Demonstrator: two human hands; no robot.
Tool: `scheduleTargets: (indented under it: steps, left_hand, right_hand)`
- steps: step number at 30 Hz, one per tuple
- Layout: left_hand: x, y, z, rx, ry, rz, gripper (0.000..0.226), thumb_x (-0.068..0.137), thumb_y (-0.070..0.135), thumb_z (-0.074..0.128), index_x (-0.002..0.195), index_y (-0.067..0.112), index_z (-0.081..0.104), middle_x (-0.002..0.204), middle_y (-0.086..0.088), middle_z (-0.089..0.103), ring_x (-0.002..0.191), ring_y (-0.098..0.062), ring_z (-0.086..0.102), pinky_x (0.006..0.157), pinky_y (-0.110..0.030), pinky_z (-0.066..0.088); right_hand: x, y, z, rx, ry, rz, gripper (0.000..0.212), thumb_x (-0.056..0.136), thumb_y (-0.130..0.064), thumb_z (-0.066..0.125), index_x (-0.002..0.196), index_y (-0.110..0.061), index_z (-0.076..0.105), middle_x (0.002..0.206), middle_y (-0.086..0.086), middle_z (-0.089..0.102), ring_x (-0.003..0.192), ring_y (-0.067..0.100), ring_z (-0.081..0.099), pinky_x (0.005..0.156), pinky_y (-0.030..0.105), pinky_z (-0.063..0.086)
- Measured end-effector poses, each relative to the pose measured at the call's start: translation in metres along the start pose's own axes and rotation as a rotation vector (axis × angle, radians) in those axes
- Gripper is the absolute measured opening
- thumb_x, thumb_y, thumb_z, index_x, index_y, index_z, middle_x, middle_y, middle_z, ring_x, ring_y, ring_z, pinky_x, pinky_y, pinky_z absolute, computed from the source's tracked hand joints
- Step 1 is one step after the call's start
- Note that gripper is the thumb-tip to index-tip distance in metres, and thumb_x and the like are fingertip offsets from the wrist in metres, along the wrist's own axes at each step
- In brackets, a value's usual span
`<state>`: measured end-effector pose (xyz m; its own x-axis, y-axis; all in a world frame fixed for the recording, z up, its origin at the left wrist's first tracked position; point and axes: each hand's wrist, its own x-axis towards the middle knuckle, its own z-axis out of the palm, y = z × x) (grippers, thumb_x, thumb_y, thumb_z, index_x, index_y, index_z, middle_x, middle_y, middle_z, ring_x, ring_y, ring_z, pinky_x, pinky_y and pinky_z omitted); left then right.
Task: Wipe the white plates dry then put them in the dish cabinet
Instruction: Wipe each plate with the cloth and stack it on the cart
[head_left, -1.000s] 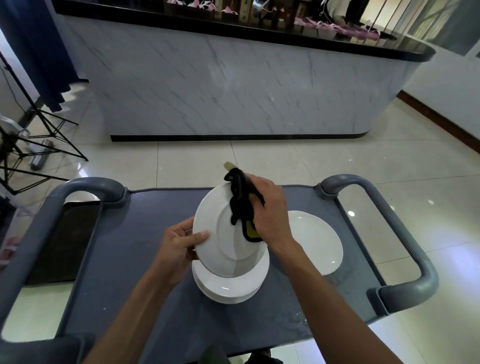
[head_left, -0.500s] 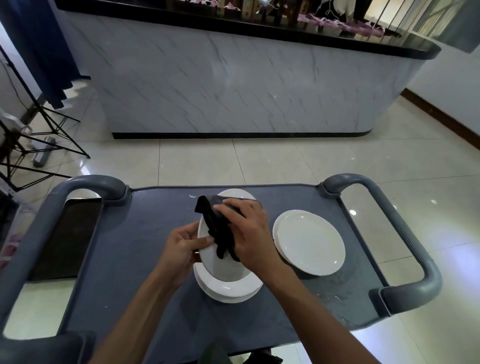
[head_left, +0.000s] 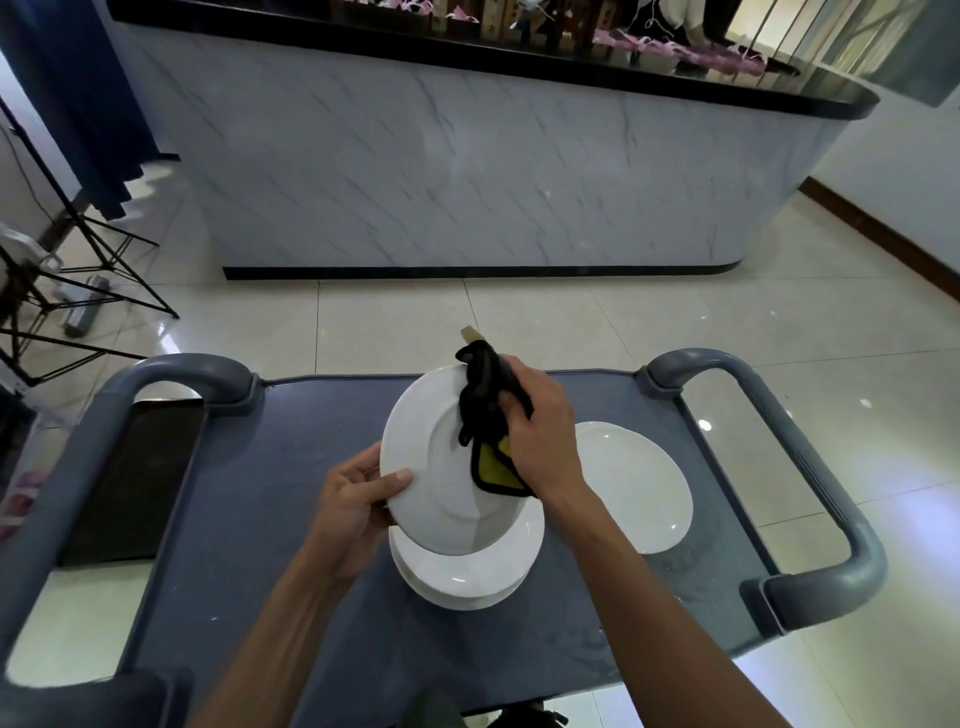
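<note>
At the centre of the frame, the right hand (head_left: 543, 434) curls its fingers around a bunched black cloth with a yellow lining (head_left: 488, 426) and presses it to the upper right of a tilted round white ceramic plate (head_left: 441, 478), while the left hand (head_left: 358, 499) pinches that plate's left rim between thumb and fingers. The plate is held just above a short stack of white plates (head_left: 462, 577) on the grey-blue cart table (head_left: 249, 499), with one more white plate (head_left: 634, 483) lying flat to the right. Judging by this, wiping is only partway through and no plate has gone to a cabinet, which is not in view.

right edge of the tilted plate (head_left: 441, 467) hidden behind the cloth (head_left: 485, 415) under the right hand (head_left: 540, 431) fingers, stacked plates (head_left: 467, 577) partly covered beneath the left hand (head_left: 358, 499) fingertips
</note>
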<state>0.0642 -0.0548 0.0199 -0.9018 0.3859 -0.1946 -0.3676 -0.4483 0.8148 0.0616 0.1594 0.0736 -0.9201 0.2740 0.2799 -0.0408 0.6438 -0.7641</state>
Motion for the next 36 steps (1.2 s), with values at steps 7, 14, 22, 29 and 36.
scheduleTargets:
  steps: [7,14,22,29,36]
  left_hand:
    - [0.003,0.0,-0.006,-0.051,0.044,-0.011,0.038,0.077,0.004,0.065,0.113,0.013,0.074,0.106,-0.015,0.074,0.09,-0.028,0.071,0.065,-0.037,0.059]
    - [0.01,0.004,-0.002,-0.123,0.107,0.002,0.037,0.078,0.006,0.063,0.111,0.014,0.075,0.108,-0.012,0.074,0.091,-0.025,0.072,0.067,-0.034,0.06]
    - [0.017,0.01,0.001,-0.134,0.16,0.049,0.031,0.08,0.01,0.062,0.107,0.016,0.074,0.104,-0.011,0.074,0.087,-0.025,0.072,0.067,-0.039,0.061]
    - [0.017,0.015,0.001,-0.147,0.19,0.049,0.034,0.078,0.009,0.062,0.111,0.012,0.07,0.1,-0.011,0.075,0.083,-0.024,0.072,0.062,-0.037,0.061]
    - [0.023,0.016,0.011,-0.064,0.214,0.049,0.027,0.089,0.004,0.057,0.112,0.012,0.069,0.1,-0.008,0.073,0.083,-0.022,0.068,0.059,-0.034,0.059]
  right_hand:
    - [-0.02,0.019,0.004,0.027,0.027,0.088,0.043,0.098,-0.009,0.053,0.136,-0.028,0.058,0.124,-0.009,0.065,0.117,0.02,0.055,0.102,0.045,0.044]
    - [-0.044,0.03,0.011,0.007,0.094,0.092,0.043,0.095,-0.007,0.058,0.133,-0.026,0.061,0.121,-0.009,0.064,0.111,0.013,0.054,0.099,0.041,0.045]
    - [-0.07,0.014,0.035,-0.126,0.12,-0.144,0.044,0.093,-0.009,0.063,0.135,-0.023,0.061,0.129,-0.011,0.059,0.115,0.012,0.049,0.099,0.031,0.042]
    - [-0.074,0.017,0.037,-0.119,0.073,-0.181,0.044,0.094,-0.009,0.062,0.135,-0.024,0.061,0.128,-0.011,0.059,0.114,0.012,0.049,0.098,0.029,0.043]
    - [-0.062,0.033,0.014,-0.095,0.081,-0.075,0.044,0.095,-0.002,0.06,0.136,-0.019,0.062,0.126,-0.006,0.062,0.113,0.017,0.052,0.1,0.031,0.044]
